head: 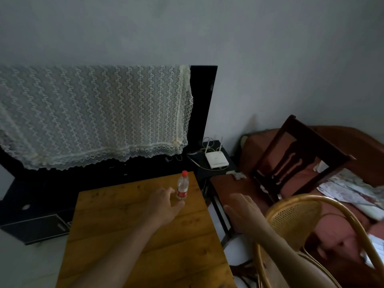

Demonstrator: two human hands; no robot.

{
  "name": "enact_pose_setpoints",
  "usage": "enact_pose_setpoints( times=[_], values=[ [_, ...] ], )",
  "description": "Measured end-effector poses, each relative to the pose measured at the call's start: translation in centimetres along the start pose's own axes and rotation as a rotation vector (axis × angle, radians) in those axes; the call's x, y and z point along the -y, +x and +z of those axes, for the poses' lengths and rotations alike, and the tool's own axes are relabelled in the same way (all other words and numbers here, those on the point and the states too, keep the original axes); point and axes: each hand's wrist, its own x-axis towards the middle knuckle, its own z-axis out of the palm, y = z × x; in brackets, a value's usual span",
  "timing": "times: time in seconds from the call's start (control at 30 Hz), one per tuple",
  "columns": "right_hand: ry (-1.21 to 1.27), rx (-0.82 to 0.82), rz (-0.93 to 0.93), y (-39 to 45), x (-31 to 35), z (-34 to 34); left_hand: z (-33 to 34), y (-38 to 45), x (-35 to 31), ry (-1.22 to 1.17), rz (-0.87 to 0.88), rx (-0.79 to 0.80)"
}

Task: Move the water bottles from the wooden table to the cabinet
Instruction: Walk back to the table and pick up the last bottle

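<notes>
The bottle (182, 186) stands upright just ahead-right of the left hand (164, 206), which is nearer, fingers spread, gripping nothing. The right hand (245, 213) hovers flat and empty off the table (133, 235).

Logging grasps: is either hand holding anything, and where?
Nothing is held. The left hand is open just short of the water bottle; the right hand is open and empty.

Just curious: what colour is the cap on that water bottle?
Red, seen in the head view: the cap tops the water bottle.
</notes>
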Motion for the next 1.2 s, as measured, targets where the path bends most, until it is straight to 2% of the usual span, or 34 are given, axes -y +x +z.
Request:
enact_pose_setpoints(
  times=[0.4,0.6,0.87,1.2],
  values=[
    [0.084,0.237,-0.026,15.3,-4.7,5.2,4.3,10.2,1.2,0.038,-0.149,0.023],
    [0.015,0.278,-0.035,20.3,-6.1,7.5,6.2,16.3,1.9,0.077,-0.161,0.048],
    [-0.024,0.308,0.04,24.4,-8.3,10.5,11.1,22.5,5.7,-0.047,-0.19,0.091],
    [0.001,0.336,0.072,29.2,-10.9,16.9,17.5,27.6,9.3,-0.193,-0.201,0.014]
  ],
)
